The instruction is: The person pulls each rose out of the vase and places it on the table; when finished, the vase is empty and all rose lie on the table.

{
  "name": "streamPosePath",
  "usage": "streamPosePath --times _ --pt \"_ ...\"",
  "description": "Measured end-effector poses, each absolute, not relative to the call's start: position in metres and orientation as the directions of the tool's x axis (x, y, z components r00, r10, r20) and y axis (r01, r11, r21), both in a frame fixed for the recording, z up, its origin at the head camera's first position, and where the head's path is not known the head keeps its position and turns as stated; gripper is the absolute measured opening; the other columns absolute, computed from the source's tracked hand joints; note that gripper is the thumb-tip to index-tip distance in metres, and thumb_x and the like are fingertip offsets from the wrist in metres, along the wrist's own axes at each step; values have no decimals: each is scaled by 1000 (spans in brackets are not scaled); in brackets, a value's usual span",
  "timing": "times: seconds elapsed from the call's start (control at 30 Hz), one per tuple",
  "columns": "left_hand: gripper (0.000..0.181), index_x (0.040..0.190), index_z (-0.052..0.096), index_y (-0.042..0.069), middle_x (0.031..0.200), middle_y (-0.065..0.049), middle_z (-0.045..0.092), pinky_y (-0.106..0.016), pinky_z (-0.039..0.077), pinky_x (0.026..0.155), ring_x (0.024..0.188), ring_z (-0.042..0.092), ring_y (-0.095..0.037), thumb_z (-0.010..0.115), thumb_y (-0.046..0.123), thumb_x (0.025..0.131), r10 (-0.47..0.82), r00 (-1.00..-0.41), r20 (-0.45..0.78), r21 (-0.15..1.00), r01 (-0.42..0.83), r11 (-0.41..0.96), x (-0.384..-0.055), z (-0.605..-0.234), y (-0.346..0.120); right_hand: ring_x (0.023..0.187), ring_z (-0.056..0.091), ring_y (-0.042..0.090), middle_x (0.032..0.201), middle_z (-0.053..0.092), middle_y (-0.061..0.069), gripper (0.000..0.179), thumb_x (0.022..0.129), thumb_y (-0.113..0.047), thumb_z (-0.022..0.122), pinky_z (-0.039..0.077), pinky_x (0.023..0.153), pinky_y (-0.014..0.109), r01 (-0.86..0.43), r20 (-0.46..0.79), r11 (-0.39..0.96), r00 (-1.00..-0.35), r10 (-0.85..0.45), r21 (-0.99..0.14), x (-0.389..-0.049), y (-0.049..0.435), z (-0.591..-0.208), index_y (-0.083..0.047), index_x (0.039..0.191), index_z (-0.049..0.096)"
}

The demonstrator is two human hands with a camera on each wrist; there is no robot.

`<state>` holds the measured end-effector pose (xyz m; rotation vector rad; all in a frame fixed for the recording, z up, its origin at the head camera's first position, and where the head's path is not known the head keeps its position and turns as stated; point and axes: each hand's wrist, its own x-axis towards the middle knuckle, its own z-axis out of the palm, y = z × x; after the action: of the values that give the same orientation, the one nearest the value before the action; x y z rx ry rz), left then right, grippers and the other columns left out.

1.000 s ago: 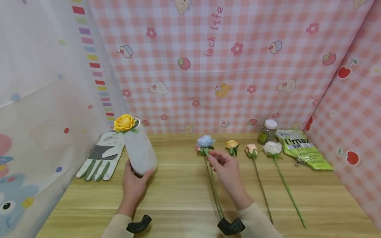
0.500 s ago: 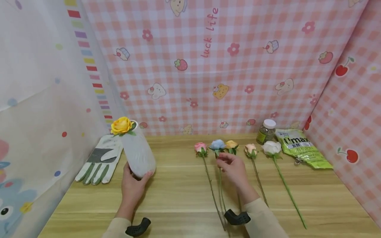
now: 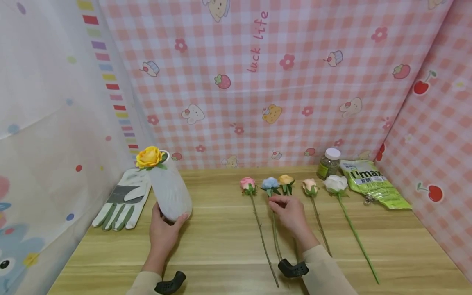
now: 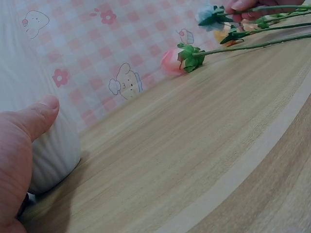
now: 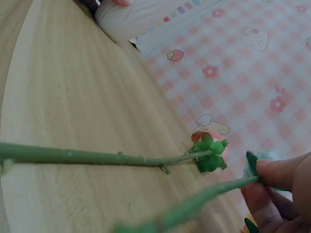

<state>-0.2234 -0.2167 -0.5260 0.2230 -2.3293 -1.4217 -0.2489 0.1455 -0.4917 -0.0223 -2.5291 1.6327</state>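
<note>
My left hand (image 3: 164, 231) grips the lower part of a white ribbed vase (image 3: 171, 194), which leans to the left. In the vase's mouth sits a yellow artificial rose (image 3: 149, 157). With thumb and fingertips my right hand (image 3: 292, 215) pinches the stem of a blue artificial flower (image 3: 271, 183) just below its bloom; the right wrist view shows this green stem (image 5: 209, 196) up close. A pink rose (image 3: 248, 183) lies to the left of it. An orange rose (image 3: 286, 179) lies just right of the blue bloom, its stem partly behind my hand.
Farther right lie a peach rose (image 3: 309, 186) and a white rose (image 3: 335, 184). Behind them stand a lidded jar (image 3: 329, 164) and a green bag (image 3: 376, 184). A pair of work gloves (image 3: 123, 200) lies left of the vase. Patterned cloth (image 3: 228, 102) rises at the back.
My right hand has moved the blue flower rightward, off the pink rose, to a spot close beside the orange one. My left hand keeps hold of the vase.
</note>
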Motion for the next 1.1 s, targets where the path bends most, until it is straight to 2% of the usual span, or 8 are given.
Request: streamPosePath --times 0.23,0.47,0.63,0.8,1.1 --pt "98 152 20 10 145 -19 38 -51 36 101 129 41 -37 80 36 79 -336 -908 250 884 73 461 -224 -527 -217 90 61 22 105 69 8 26 87 -6 70 50 63 28 -51 78 482 -996 35 -874 -251 149 -502 -6 113 71" --pt "99 152 20 10 145 -20 38 -52 36 101 129 41 -37 79 38 79 -335 -907 254 879 72 470 -224 -528 -217 84 61 18 91 69 2 17 84 -5 73 50 71 34 -78 123 575 -992 41 -815 -252 147 -508 -8 101 75" --pt "99 152 20 10 145 -20 38 -52 36 100 128 41 -37 80 38 79 -336 -905 260 876 74 477 -224 -528 -217 86 64 19 92 71 2 14 85 -9 73 51 77 38 -67 124 602 -991 53 -796 -251 146 -508 -9 99 76" --pt "98 151 22 9 143 -19 40 -52 37 98 126 43 -37 81 37 78 -342 -901 266 873 75 482 -223 -528 -217 84 63 18 93 71 1 14 87 -14 73 50 73 36 -75 145 607 -987 67 -791 -251 145 -506 -11 100 75" --pt "98 152 21 9 143 -20 39 -52 37 99 126 43 -37 80 35 78 -341 -903 260 875 71 480 -223 -527 -216 80 62 15 91 71 1 14 82 -8 76 50 70 35 -79 134 613 -990 45 -786 -250 144 -506 -10 97 76"
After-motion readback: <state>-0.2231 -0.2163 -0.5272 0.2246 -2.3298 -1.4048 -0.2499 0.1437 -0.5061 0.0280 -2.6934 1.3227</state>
